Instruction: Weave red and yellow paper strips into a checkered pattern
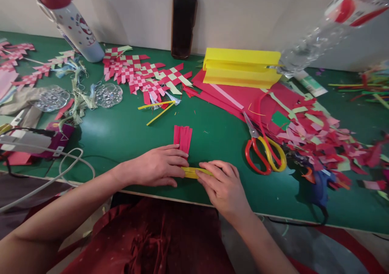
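Observation:
Several red paper strips point(182, 138) lie side by side on the green table point(127, 132), pointing away from me. My left hand point(158, 166) lies flat on their near ends, fingers stretched out and together, pressing them down. A yellow paper strip point(191, 172) runs crosswise between my hands. My right hand point(223, 183) has its fingers curled and pinches the right end of that yellow strip.
Red-and-yellow scissors point(265, 150) lie right of my hands, beside red sheets, folded yellow paper point(241, 68) and a heap of scraps point(319, 136). Woven red-and-white paper pieces point(142, 75) lie further back. A bottle point(68, 18), a dark phone point(183, 24), a blue glue gun point(319, 185) and white cables point(60, 168) stand around.

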Available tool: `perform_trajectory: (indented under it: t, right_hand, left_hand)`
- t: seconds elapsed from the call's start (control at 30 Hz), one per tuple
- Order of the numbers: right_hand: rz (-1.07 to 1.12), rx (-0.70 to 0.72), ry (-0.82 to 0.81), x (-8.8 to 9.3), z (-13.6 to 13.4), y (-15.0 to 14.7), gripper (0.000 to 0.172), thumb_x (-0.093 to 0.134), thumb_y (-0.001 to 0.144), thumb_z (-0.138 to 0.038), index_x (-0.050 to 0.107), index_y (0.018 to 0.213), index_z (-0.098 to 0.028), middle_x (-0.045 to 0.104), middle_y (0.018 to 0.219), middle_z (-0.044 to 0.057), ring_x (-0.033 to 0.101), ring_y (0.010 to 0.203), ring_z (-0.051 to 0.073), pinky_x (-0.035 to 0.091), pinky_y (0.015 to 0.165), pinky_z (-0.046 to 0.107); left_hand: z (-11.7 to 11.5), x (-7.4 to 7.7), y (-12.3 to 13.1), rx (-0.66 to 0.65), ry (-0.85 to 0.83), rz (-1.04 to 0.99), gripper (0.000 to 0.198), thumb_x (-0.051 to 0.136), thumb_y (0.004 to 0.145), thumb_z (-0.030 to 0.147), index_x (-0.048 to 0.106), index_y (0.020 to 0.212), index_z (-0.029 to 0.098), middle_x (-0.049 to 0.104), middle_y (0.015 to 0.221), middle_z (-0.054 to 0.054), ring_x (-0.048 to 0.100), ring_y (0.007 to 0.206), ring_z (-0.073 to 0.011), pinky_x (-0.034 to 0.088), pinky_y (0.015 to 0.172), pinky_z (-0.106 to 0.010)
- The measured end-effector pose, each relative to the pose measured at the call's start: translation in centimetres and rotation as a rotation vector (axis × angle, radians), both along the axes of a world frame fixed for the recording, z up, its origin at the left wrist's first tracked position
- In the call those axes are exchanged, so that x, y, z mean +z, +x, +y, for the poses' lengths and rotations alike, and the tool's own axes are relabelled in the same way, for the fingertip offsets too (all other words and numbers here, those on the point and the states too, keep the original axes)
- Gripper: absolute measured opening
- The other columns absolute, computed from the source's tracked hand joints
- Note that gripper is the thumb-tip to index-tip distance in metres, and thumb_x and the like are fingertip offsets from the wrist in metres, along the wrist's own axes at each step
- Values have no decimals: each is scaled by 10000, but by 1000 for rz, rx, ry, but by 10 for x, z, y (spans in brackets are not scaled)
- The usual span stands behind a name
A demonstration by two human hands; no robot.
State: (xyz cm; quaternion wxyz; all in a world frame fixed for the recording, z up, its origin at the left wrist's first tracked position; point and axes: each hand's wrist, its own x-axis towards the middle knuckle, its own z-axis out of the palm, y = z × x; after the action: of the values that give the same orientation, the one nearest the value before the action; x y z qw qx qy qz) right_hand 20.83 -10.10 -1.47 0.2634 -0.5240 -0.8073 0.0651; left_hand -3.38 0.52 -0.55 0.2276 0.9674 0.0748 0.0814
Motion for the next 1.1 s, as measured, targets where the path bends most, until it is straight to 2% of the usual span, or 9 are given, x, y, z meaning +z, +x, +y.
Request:
perform_trajectory:
  t: [0.23, 0.33, 0.43, 0.57, 0.73, 0.87, 0.97, 1.1]
  right_hand:
    - [-8, 3, -14, 1, 0, 0, 166, 577, 941, -249, 725, 1015, -263, 727, 1105, 6, 569, 1027, 197, 408, 889, 373]
    - [1, 4, -11, 1, 0, 0, 154, 597, 927, -232, 724, 1012, -256, 726, 1106, 6, 566, 1032, 200, 407, 894, 376]
    - [1, 6, -2, 1, 0, 0, 151, 598, 925, -225, 725, 1002, -256, 730, 1093, 7, 566, 1023, 198, 403, 890, 376]
    - [4, 4, 2, 1, 0, -1, 150, 591, 932, -234, 723, 1000, -257, 730, 1092, 6, 564, 1024, 194, 400, 886, 371]
    - [-2, 8, 3, 0, -1, 0, 149, 594, 931, -233, 720, 1007, -255, 730, 1096, 10, 569, 1034, 192, 403, 895, 367]
    - [-13, -2, 1, 0, -1, -1, 152, 597, 928, -238, 726, 1004, -269, 731, 1090, 6, 576, 1029, 192, 410, 893, 370]
    - [-10, -3, -4, 0, 0, -1, 168, 596, 925, -227, 729, 1014, -279, 732, 1086, 6, 575, 1021, 191, 414, 893, 377]
    - [-18, -2, -1, 0, 0, 0, 153, 614, 915, -227, 729, 1005, -275, 733, 1082, 3, 570, 1024, 189, 412, 890, 373]
  left_hand:
    - [-1, 1, -5, 21, -15, 17, 260, 549, 963, 360, 636, 1170, 230, 586, 1350, -69, 450, 1354, -220, 192, 1213, -460]
    - [2, 5, -5, 78, -26, 10, 263, 530, 963, 278, 617, 1206, 230, 574, 1377, -47, 392, 1400, -215, 148, 1218, -453]
    - [6, 6, -4, 106, 33, 39, 385, 495, 939, 161, 560, 1310, 241, 504, 1456, -16, 312, 1445, -214, 71, 1223, -452]
    - [12, -1, -5, 98, 105, 97, 431, 487, 954, 195, 509, 1377, 269, 451, 1494, 11, 274, 1460, -207, 4, 1221, -433]
    - [15, -10, -7, 113, 96, 97, 426, 468, 973, 206, 501, 1386, 306, 488, 1464, 17, 331, 1435, -176, 37, 1221, -411]
    - [17, -7, -7, 117, 46, 53, 388, 474, 983, 228, 524, 1362, 290, 520, 1439, -2, 378, 1411, -183, 40, 1218, -433]
    - [19, -3, -3, 185, 21, 3, 349, 492, 989, 290, 554, 1332, 278, 537, 1426, -17, 395, 1401, -197, 71, 1213, -459]
    - [22, -4, 6, 261, 109, -4, 326, 502, 986, 276, 587, 1301, 290, 526, 1435, -22, 378, 1412, -222, 126, 1201, -501]
